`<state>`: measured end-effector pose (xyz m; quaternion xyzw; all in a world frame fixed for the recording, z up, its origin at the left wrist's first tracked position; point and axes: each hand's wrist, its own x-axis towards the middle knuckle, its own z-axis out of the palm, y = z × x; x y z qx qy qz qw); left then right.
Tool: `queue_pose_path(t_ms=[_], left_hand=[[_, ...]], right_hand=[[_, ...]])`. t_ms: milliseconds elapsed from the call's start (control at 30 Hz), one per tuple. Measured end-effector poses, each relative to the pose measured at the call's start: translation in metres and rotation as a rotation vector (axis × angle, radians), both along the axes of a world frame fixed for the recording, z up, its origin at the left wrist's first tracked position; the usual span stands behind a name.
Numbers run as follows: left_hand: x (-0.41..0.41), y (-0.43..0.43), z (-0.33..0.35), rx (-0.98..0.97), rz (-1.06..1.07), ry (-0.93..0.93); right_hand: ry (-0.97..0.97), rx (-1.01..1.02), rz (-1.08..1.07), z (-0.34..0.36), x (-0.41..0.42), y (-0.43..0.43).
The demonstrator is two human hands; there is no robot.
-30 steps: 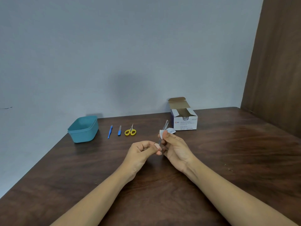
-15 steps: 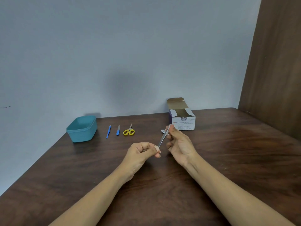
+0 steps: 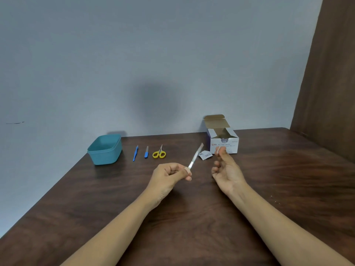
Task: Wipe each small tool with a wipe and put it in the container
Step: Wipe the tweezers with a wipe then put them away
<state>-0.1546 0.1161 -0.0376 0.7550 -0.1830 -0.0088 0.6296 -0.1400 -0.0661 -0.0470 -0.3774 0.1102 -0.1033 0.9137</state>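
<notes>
My left hand [image 3: 170, 174] pinches the lower end of silver metal tweezers [image 3: 195, 156], which slant up and to the right above the table. My right hand [image 3: 224, 167] is a little to the right, apart from the tweezers, and pinches a small white wipe [image 3: 218, 150] at its fingertips. A teal container [image 3: 105, 149] stands at the table's back left. Beside it lie a blue-handled tool [image 3: 135, 153], a shorter blue-handled tool [image 3: 146, 152] and yellow-handled scissors [image 3: 159, 153].
An open white box of alcohol swabs [image 3: 223, 142] stands at the back, with a torn wipe wrapper [image 3: 205, 155] lying next to it. The dark wooden table [image 3: 269, 189] meets a grey wall behind and a brown wooden panel [image 3: 330, 83] on the right.
My right hand with the wipe slid up off the tweezers' tip and moved away to the right. The left hand keeps holding the tweezers.
</notes>
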Motion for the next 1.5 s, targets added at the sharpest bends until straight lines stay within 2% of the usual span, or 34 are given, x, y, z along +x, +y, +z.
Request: queue_pose_path(t_ms=[167, 233, 400, 533, 667, 800, 933, 1133, 1500], left_hand=[[0.016, 0.023, 0.012, 0.069, 0.246, -0.121], [0.024, 0.039, 0.018, 0.135, 0.346, -0.16], [0.038, 0.088, 0.033, 0.43, 0.607, -0.277], [0.052, 0.129, 0.047, 0.646, 0.824, -0.285], [0.071, 0.165, 0.06, 0.803, 0.93, -0.338], [0.091, 0.188, 0.073, 1.002, 0.942, -0.283], [0.112, 0.198, 0.08, 1.162, 0.843, -0.227], [0.136, 0.197, 0.082, 1.421, 0.735, -0.19], [0.165, 0.186, 0.067, 1.483, 0.655, -0.094]], right_hand=[[-0.091, -0.42, 0.024, -0.003, -0.007, 0.018], [-0.131, -0.507, 0.024, -0.005, -0.006, 0.022], [-0.157, -0.63, 0.028, -0.007, 0.003, 0.032], [-0.179, -0.707, 0.075, -0.004, 0.016, 0.05], [-0.191, -0.722, 0.098, 0.007, 0.033, 0.079], [-0.172, -0.681, 0.109, 0.016, 0.051, 0.108], [-0.139, -0.642, 0.13, 0.012, 0.065, 0.13], [-0.172, -0.754, 0.156, -0.011, 0.072, 0.135], [-0.158, -0.735, 0.174, -0.015, 0.076, 0.134]])
